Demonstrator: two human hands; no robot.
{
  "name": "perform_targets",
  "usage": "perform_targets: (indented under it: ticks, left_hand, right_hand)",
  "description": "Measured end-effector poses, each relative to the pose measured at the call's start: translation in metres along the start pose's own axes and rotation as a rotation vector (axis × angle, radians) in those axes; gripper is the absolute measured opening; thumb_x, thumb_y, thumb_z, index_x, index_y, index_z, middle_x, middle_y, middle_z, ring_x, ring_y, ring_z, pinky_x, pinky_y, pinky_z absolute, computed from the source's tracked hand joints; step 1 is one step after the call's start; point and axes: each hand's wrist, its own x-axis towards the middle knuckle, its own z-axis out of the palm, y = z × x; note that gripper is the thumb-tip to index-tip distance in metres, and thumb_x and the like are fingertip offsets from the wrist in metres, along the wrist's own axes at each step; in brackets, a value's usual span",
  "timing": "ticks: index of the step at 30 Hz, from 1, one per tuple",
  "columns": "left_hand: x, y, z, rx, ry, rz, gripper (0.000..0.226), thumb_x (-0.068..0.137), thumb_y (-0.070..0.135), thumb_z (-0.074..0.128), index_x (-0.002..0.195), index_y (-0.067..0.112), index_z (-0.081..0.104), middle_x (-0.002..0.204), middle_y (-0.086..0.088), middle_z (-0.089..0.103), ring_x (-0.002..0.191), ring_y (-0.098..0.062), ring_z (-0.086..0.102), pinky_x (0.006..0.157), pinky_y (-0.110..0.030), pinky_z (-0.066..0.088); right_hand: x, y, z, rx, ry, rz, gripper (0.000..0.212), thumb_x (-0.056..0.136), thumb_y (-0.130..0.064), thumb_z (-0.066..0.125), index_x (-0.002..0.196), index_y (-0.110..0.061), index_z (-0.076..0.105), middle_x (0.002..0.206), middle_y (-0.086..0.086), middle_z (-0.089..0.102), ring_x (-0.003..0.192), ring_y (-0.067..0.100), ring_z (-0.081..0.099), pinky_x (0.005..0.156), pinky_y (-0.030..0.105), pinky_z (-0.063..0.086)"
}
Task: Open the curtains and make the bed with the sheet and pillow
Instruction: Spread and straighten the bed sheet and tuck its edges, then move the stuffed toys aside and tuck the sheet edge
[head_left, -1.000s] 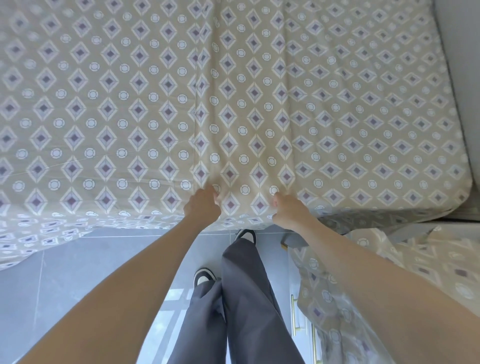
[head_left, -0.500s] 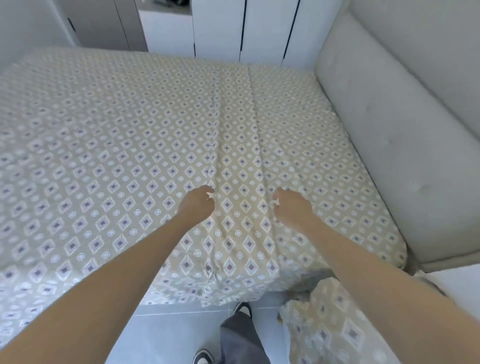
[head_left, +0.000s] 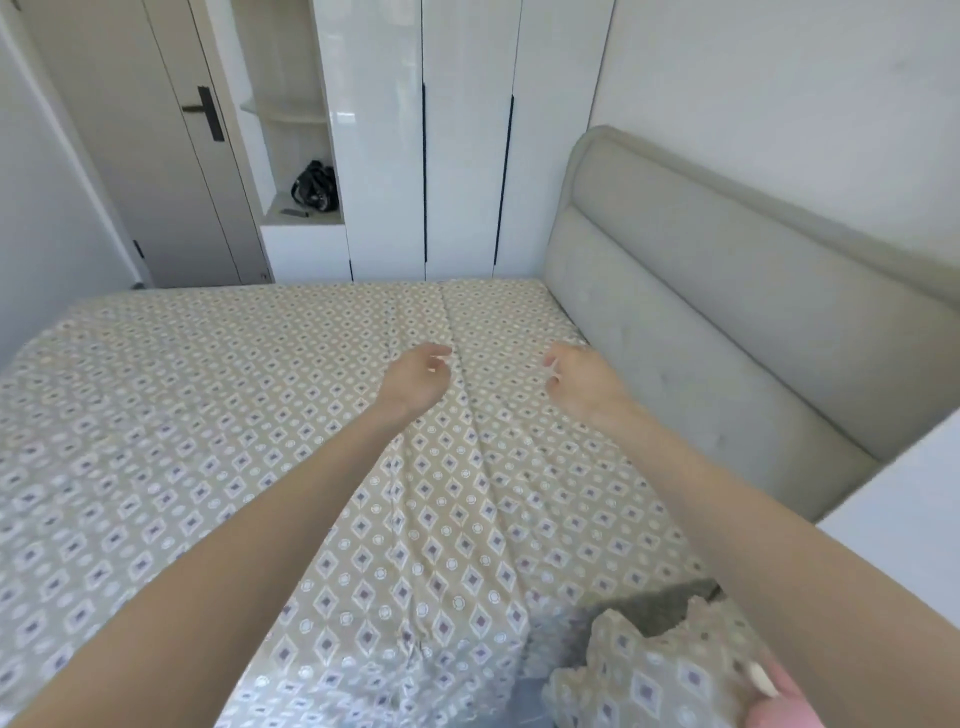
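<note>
Head view: sheet (head_left: 260, 441) is spread flat up to the headboard (head_left: 727, 338), with one lengthwise crease noted. Left hand (head_left: 415, 382) and right hand (head_left: 584, 382) are held over it, fingers loosely curled, nothing gripped, presumably for smoothing. Pillow (head_left: 649, 675), so judged, is left at the near corner.

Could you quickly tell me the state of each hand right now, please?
Left hand: open, fingers loosely curled over the sheet, holding nothing.
Right hand: open, fingers loosely curled, holding nothing.
</note>
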Motion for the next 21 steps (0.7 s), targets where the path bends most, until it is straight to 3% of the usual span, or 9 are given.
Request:
perform_targets:
  ticks: [11,15,19,21]
  left_hand:
    - [-0.059,0.092,0.099,-0.048,-0.213,0.142,0.037,0.096,0.017,0.043,0.132,0.02,0.052,0.131,-0.003,0.055,0.105,-0.016,0.056,0.085,-0.023,0.039]
    - [-0.089,0.118,0.153,-0.029,-0.306,0.167,0.038,0.097,0.018,0.042,0.133,0.02,0.052,0.131,-0.001,0.055,0.103,-0.015,0.055,0.083,-0.022,0.038]
    - [-0.139,0.137,0.222,-0.008,-0.464,0.193,0.038,0.097,0.017,0.041,0.132,0.018,0.052,0.13,-0.003,0.055,0.11,-0.017,0.054,0.084,-0.024,0.04]
    - [-0.166,0.141,0.256,0.006,-0.552,0.193,0.038,0.097,0.017,0.041,0.133,0.017,0.052,0.133,-0.004,0.054,0.117,-0.018,0.053,0.092,-0.028,0.043]
  right_hand:
    - [-0.109,0.097,-0.053,0.027,0.051,0.2,0.034,0.087,-0.01,0.048,0.12,-0.015,0.054,0.125,0.01,0.057,0.116,0.029,0.053,0.094,0.035,0.046]
    - [-0.167,0.146,-0.065,0.017,0.059,0.301,0.031,0.089,-0.012,0.047,0.118,-0.018,0.054,0.123,0.006,0.056,0.111,0.027,0.054,0.09,0.037,0.047]
    - [-0.238,0.205,-0.076,0.005,0.052,0.457,0.034,0.09,-0.014,0.046,0.123,-0.018,0.053,0.125,0.006,0.055,0.115,0.027,0.051,0.093,0.039,0.046]
    - [-0.275,0.231,-0.078,0.014,0.021,0.522,0.035,0.091,-0.014,0.047,0.125,-0.018,0.051,0.125,0.006,0.053,0.116,0.026,0.049,0.093,0.038,0.045]
